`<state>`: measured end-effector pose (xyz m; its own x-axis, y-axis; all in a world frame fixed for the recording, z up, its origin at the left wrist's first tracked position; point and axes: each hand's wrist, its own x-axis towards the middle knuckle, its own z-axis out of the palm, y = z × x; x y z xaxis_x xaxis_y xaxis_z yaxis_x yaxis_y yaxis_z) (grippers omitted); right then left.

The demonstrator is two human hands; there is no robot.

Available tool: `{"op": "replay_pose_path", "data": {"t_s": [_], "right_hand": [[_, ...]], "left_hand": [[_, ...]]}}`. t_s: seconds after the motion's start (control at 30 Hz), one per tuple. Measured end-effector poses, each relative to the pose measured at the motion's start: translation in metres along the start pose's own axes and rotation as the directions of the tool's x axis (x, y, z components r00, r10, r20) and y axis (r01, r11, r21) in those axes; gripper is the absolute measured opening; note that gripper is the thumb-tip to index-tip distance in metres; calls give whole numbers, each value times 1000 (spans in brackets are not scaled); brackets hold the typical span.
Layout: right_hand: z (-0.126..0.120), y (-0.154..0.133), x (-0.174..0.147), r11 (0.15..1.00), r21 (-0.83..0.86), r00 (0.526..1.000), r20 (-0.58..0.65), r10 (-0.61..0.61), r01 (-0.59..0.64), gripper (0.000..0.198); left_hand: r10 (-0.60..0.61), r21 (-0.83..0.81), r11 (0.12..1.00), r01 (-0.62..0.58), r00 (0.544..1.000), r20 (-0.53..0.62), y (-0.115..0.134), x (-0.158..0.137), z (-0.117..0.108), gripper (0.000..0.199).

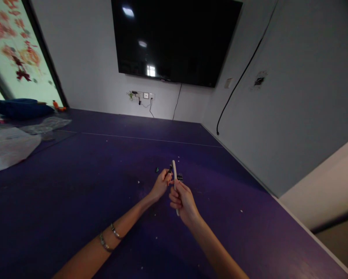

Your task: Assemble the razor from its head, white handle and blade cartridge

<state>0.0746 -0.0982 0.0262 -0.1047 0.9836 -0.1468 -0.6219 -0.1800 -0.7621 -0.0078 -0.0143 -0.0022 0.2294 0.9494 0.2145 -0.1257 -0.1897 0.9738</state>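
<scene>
In the middle of the head view, my right hand (pixel 185 201) grips a slim off-white stick (pixel 174 167), held nearly upright; I cannot tell its exact kind. Just left of it, my left hand (pixel 161 185) is closed on a small dark piece (pixel 170 169), close beside the stick. Whether the two touch is unclear. A small black block (pixel 180 176) shows right of the stick, above my right fingers; what supports it is hard to see. On the purple surface, a little green-and-dark item (pixel 157 169) lies up and left of my left hand.
White crumbs, such as one bit (pixel 241 211), dot the purple surface (pixel 83 201). Clear plastic sheeting (pixel 14 145) and blue cloth (pixel 19 108) lie at left, near an orange object (pixel 57 106). A television (pixel 176 38) and hanging black cable (pixel 243 69) are on the walls.
</scene>
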Motion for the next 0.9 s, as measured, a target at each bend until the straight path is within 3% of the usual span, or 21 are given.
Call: {"op": "replay_pose_path", "data": {"t_s": [0.57, 0.9], "right_hand": [[8, 9, -4, 999, 45, 999, -42, 2, 0, 34], [2, 6, -5, 997, 47, 997, -65, -50, 53, 32]], "left_hand": [[39, 67, 997, -37, 999, -19, -1, 0, 1, 14], [-7, 3, 1000, 7, 1000, -2, -11, 2, 2, 17]]}}
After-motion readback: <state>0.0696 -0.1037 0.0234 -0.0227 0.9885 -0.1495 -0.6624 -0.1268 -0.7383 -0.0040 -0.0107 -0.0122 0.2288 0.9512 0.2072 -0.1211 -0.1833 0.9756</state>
